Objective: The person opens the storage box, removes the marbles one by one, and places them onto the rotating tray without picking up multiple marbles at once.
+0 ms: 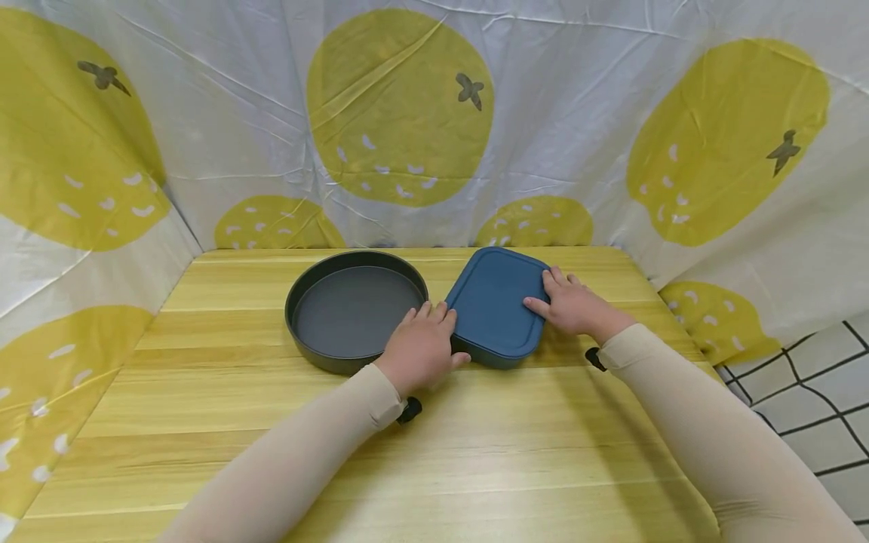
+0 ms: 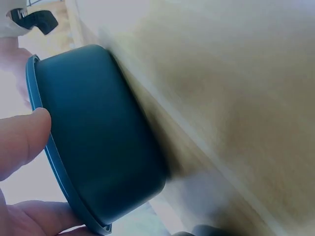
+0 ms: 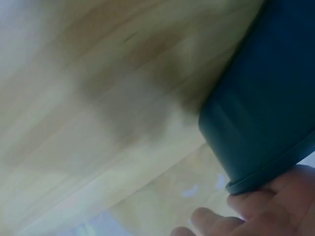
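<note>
A blue rectangular lidded box (image 1: pixel 498 302), its lid on top, sits on the wooden table at the right of centre. The left hand (image 1: pixel 422 343) rests against the box's left edge, fingers extended; in the left wrist view its thumb tip (image 2: pixel 42 118) touches the lid rim. On the opposite side, the right hand (image 1: pixel 573 302) lies with its thumb over the lid and its fingers along the right edge. The right wrist view has its fingers (image 3: pixel 280 196) beneath the rim corner. Beside the box stands a dark round pan (image 1: pixel 356 309), partly covered by the left hand.
The wooden table (image 1: pixel 224 422) reaches back to a white curtain (image 1: pixel 237 105) printed with yellow fruit. A black-and-white grid cloth (image 1: pixel 824 403) lies beyond the right edge. Dark wrist-camera parts (image 1: pixel 409 410) hang below the sleeves.
</note>
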`<state>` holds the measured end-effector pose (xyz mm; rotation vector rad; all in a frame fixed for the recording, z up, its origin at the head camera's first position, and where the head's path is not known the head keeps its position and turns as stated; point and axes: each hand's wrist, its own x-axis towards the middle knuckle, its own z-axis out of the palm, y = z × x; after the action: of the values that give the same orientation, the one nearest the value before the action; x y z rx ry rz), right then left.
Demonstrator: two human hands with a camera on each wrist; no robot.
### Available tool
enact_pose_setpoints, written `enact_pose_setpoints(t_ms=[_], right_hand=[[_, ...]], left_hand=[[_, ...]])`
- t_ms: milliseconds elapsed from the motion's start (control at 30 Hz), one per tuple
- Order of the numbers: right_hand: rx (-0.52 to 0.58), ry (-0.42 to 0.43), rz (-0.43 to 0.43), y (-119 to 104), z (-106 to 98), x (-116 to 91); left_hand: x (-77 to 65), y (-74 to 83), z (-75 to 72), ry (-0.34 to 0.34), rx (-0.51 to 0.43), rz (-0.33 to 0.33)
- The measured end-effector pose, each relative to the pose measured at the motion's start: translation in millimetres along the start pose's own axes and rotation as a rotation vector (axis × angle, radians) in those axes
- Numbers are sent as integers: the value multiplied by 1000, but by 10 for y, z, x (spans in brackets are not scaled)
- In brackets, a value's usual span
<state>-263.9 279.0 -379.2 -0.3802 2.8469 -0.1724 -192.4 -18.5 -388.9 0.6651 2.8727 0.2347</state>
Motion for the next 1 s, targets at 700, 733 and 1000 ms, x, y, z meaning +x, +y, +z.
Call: enact_pose_setpoints(t_ms=[700,733,1000], right_hand=[[-27,-51,-8,-376,-8,-242],[-24,-51,-15,-375,5,-248],[34,-68,-57,-249,23,-237]], left_hand=[[30,-18,-36,84,24,-17],[35,-21,-33,78,29,-16],[54,-22,-27,95,25,22]])
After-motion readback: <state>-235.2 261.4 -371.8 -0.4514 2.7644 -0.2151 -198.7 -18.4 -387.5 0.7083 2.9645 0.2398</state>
